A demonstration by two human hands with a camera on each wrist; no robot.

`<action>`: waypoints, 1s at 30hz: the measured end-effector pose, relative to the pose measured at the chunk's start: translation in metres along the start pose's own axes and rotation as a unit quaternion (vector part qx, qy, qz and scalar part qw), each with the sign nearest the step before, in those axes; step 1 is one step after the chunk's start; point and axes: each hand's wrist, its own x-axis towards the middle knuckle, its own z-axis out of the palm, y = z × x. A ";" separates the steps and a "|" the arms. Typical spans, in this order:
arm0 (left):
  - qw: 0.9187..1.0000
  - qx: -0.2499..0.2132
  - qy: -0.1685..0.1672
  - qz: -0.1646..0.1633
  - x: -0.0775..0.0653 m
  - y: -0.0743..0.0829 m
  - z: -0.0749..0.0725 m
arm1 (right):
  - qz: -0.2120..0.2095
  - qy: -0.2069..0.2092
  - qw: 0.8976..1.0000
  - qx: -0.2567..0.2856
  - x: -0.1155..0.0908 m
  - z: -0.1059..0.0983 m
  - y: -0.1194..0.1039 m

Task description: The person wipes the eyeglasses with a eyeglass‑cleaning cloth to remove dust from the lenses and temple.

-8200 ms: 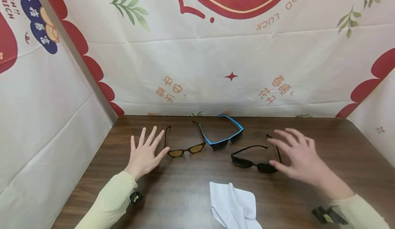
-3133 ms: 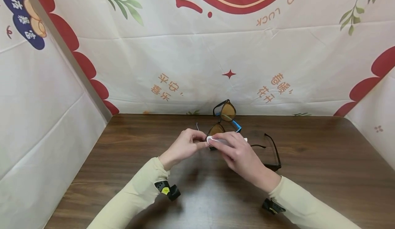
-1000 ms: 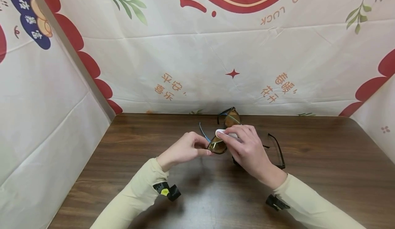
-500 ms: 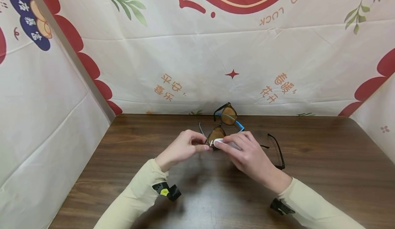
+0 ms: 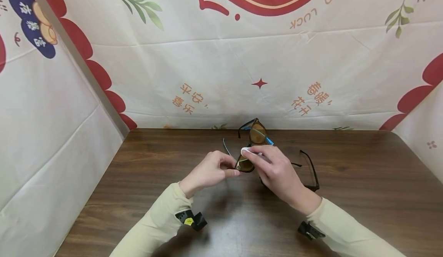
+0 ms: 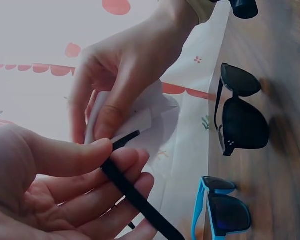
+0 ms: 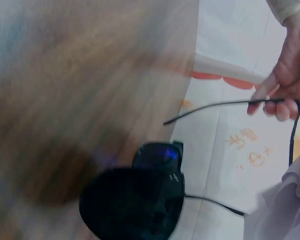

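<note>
In the head view, amber-lensed glasses [image 5: 257,134] are held tilted on end above the table. My left hand [image 5: 210,170] pinches their near end between thumb and fingers; the left wrist view shows a dark temple [image 6: 140,202] running across those fingers. A white cloth [image 5: 245,152] is pinched in my right hand [image 5: 279,172] and pressed against the lower lens [image 5: 245,165], covering part of it. The cloth hangs in loose folds in the right wrist view. Behind the hands, blue-framed sunglasses [image 6: 230,212] lie on the table, mostly hidden in the head view.
Black sunglasses [image 6: 246,122] lie on the wooden table [image 5: 155,149] to the right, partly behind my right forearm in the head view. A printed white curtain [image 5: 221,68] hangs along the table's back edge and sides.
Earlier the amber glasses and cloth lay on the table with both hands off them; now they are held. Over the last second the cloth slid down the lower lens and back up.
</note>
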 end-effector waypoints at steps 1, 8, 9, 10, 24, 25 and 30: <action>1.000 0.005 0.002 0.001 0.000 -0.001 0.001 | -0.003 0.001 1.000 0.005 -0.001 0.002 -0.002; 0.999 0.010 0.035 0.007 0.000 -0.002 0.005 | -0.038 -0.009 0.999 0.028 -0.008 0.004 -0.014; 0.999 0.009 0.038 0.006 -0.001 -0.002 0.005 | -0.041 -0.012 0.999 0.026 -0.008 0.002 -0.013; 0.999 0.007 0.039 0.006 -0.001 -0.002 0.005 | -0.043 -0.015 0.999 0.024 -0.009 0.001 -0.013; 0.999 0.007 0.034 0.015 0.004 0.005 0.013 | -0.009 -0.009 1.000 0.002 0.004 -0.013 0.002; 0.999 0.006 0.036 0.016 0.005 0.005 0.013 | -0.013 -0.009 1.000 0.004 0.005 -0.012 0.001; 0.999 -0.009 0.052 0.003 0.007 0.003 0.013 | -0.042 -0.010 0.999 0.016 0.005 -0.007 -0.004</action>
